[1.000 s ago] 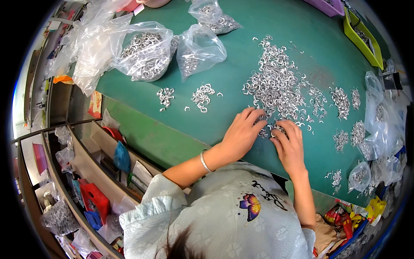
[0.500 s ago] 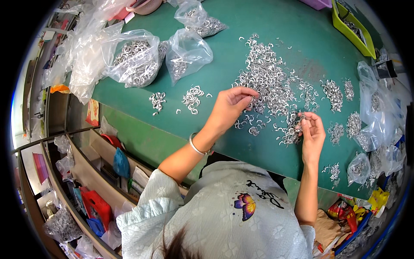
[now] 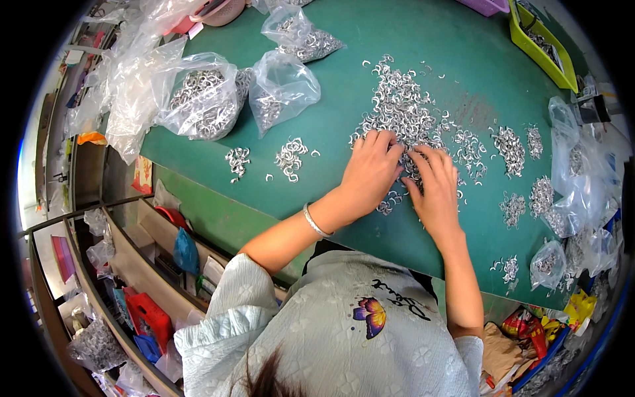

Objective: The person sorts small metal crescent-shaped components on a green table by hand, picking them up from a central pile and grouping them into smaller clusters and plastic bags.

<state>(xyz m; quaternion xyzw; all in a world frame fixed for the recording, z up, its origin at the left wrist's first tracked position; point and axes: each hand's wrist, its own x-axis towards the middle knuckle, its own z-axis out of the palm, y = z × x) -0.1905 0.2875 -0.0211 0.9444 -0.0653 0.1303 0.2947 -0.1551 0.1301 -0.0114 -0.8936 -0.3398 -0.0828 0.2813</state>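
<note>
A heap of small silver C-shaped metal pieces (image 3: 400, 99) lies on the green table (image 3: 331, 205). Both hands are at the heap's near edge, close together. My left hand (image 3: 370, 169) has its fingers bent down into the pieces, slightly apart. Beside it, my right hand (image 3: 434, 192) rests with curved, spread fingers and the thumb held away, touching the pieces between the hands. Neither hand visibly grips a piece, though some fingertips are hidden among the metal. Smaller piles lie to the left (image 3: 291, 159) and to the right (image 3: 508, 151).
Clear plastic bags of the same pieces (image 3: 205, 99) stand at the back left. More filled bags (image 3: 574, 198) line the right edge. A lime-green tray (image 3: 546, 49) sits at the far right. Open drawers (image 3: 159, 264) are below the table's left side.
My right hand has moved left and forward from a side pile to beside my left hand. That side pile is no longer separate. My left hand has turned palm-down over the pieces.
</note>
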